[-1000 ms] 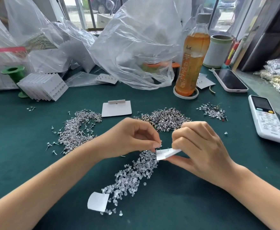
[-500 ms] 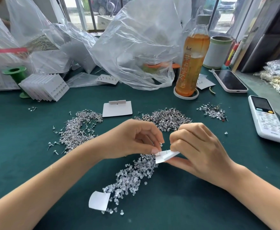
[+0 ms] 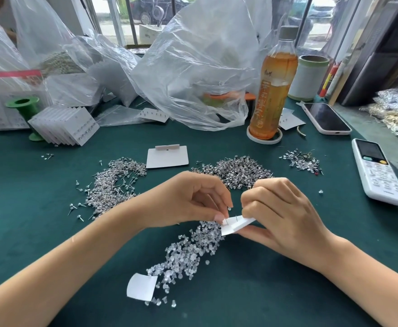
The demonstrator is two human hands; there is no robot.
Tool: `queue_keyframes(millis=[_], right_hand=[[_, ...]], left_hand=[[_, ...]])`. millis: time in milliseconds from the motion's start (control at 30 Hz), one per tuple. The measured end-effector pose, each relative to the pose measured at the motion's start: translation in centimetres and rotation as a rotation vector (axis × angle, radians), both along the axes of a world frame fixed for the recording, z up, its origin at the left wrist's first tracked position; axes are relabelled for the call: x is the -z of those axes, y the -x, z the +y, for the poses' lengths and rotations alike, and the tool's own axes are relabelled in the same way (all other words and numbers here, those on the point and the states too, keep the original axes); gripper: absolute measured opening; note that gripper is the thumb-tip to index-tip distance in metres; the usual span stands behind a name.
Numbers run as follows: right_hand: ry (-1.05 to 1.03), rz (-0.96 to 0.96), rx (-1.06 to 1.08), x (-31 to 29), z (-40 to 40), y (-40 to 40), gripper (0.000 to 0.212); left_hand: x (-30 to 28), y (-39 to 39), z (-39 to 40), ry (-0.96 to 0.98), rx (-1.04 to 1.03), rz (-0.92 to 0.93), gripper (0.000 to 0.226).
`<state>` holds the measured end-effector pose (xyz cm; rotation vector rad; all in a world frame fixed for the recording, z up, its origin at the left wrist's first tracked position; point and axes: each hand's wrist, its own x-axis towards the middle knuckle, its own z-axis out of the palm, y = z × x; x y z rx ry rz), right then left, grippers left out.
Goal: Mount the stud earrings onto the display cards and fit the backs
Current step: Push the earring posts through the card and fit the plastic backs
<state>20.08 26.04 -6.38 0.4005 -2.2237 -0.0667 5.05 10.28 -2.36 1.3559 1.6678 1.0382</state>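
On the green table [image 3: 28, 232], a fanned stack of filled cards [image 3: 64, 126] is seen far left, with one heap of stud earrings [image 3: 113, 182] below it. A blank card [image 3: 167, 157] lies flat behind the hands. The left hand [image 3: 188, 201] is curled, thumb and forefinger pinched at the near edge of the display card [image 3: 234, 224]; whether a back is held there cannot be told. Stud posts are seen projecting from that card, which is gripped by the right hand [image 3: 280, 213] above the heap of clear backs [image 3: 188, 253]. A second stud heap [image 3: 238, 171], a tea bottle [image 3: 273, 90] and a remote control [image 3: 377, 173] lie further right.
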Motion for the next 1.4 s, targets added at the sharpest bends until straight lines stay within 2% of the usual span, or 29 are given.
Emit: queue_keyframes(millis=[167, 500, 633, 933, 1133, 1300, 1400], right_hand=[[-0.001, 0.006, 0.014, -0.05, -0.07, 0.1, 0.035], [-0.039, 0.007, 0.007, -0.05, -0.04, -0.09, 0.027], [-0.064, 0.021, 0.034, -0.15, -0.2, -0.1, 0.04], [-0.09, 0.044, 0.054, -0.04, -0.28, -0.14, 0.041], [-0.047, 0.086, 0.071, 0.05, -0.28, -0.22, 0.026], [-0.027, 0.099, 0.095, -0.02, -0.34, -0.13, 0.039], [-0.034, 0.096, 0.099, 0.0, -0.39, -0.14, 0.039]], left_hand=[[-0.09, -0.14, -0.08, -0.006, -0.006, 0.029, 0.021], [-0.22, -0.47, -0.2, -0.014, -0.001, 0.133, 0.018], [-0.16, -0.45, -0.12, -0.01, 0.014, 0.158, 0.016], [0.16, -0.4, 0.02, -0.031, 0.015, 0.128, 0.019], [0.31, -0.26, 0.12, -0.057, -0.032, -0.004, 0.024], [0.47, -0.34, 0.23, -0.076, -0.066, -0.033, 0.02], [0.52, -0.43, 0.22, -0.073, -0.07, -0.037, 0.02]])
